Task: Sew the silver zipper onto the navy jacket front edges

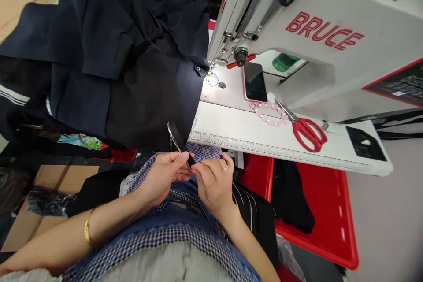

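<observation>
Both hands meet just in front of my body, below the sewing table edge. My left hand (165, 176) pinches the lower end of a black zipper (176, 139) with silver teeth. My right hand (214, 183), a ring on one finger, pinches the same zipper end from the right, fingertips touching those of the left. The zipper runs up from my fingers into a pile of dark navy and black garments (115, 66) heaped on the left of the table. A gold bangle is on my left wrist.
A white BRUCE sewing machine (313, 39) stands at the right on a white table (251, 134) with a ruler edge. A phone (255, 81), a pink chain (269, 113) and red scissors (307, 132) lie by it. A red bin (324, 211) holding dark cloth sits below.
</observation>
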Motion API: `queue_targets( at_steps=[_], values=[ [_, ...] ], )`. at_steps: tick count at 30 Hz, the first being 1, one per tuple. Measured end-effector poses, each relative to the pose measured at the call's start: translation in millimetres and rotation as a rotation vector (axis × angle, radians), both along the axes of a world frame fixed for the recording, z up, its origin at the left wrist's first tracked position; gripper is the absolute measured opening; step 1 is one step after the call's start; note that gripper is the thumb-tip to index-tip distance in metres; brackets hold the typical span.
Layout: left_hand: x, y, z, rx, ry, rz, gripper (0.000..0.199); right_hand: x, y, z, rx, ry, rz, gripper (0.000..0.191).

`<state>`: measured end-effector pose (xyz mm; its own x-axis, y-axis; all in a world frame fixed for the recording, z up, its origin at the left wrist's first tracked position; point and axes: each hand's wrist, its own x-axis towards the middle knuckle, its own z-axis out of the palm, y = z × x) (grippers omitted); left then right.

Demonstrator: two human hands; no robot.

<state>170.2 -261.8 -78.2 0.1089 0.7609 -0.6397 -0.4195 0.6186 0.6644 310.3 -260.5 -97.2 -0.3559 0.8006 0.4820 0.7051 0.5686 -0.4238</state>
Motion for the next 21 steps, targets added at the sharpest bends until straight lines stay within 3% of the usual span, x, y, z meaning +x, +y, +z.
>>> queue_targets(
  at_steps=[4, 10, 12, 14, 16, 19, 21],
  values=[
    [4, -2, 0.3, -0.015, -0.032, 0.006, 0.031, 9, 3, -7.0, -0.006, 0.197, -0.076, 0.010],
    [-2, 4, 1.6, -0.002, -0.019, 0.102, 0.028, 48, 17, -11.9, 0.173, 0.597, -0.576, 0.011],
    [-6, 6, 2.8, -0.023, -0.027, 0.125, 0.027, 61, 22, -12.7, 0.217, 0.740, -0.686, 0.015],
    [-8, 7, 4.7, -0.036, -0.044, 0.119, 0.026, 66, 23, -13.9, 0.158, 0.817, -0.628, 0.026],
    [-9, 8, 6.7, -0.041, -0.072, 0.089, 0.027, 61, 20, -15.2, 0.009, 0.785, -0.449, 0.034],
    [-10, 8, 9.1, -0.041, -0.103, 0.050, 0.027, 39, 9, -16.7, -0.341, 0.626, -0.129, 0.028],
    [-10, 7, 9.9, -0.032, -0.108, 0.046, 0.027, 21, 2, -16.6, -0.551, 0.569, 0.017, 0.034]
  ],
)
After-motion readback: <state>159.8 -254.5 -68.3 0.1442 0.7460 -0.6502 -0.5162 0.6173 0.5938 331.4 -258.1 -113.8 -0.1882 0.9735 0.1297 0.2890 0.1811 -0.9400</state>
